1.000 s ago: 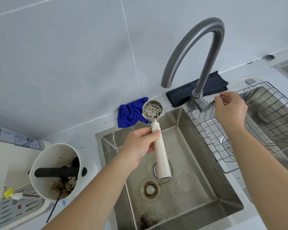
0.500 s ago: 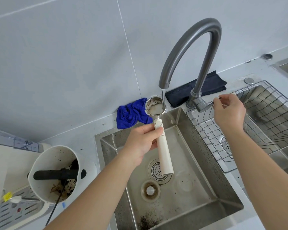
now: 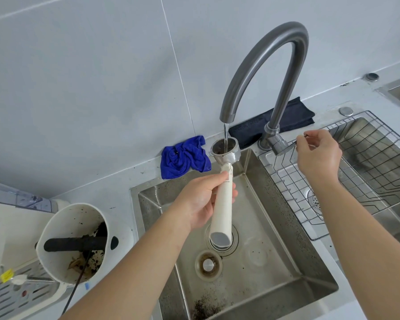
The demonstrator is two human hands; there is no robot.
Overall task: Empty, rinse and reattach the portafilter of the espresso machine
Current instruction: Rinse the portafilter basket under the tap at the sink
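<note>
Cream-handled portafilter gripped in the left hand under running water; right hand pinches the tap lever.

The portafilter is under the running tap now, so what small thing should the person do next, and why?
Probably tilt and swirl the portafilter under the stream. Water from the faucet falls straight into its basket, which looks dark with grounds inside. The left hand grips the white handle, so a small wrist roll could flush the residue into the sink. The right hand stays at the tap lever.
</note>
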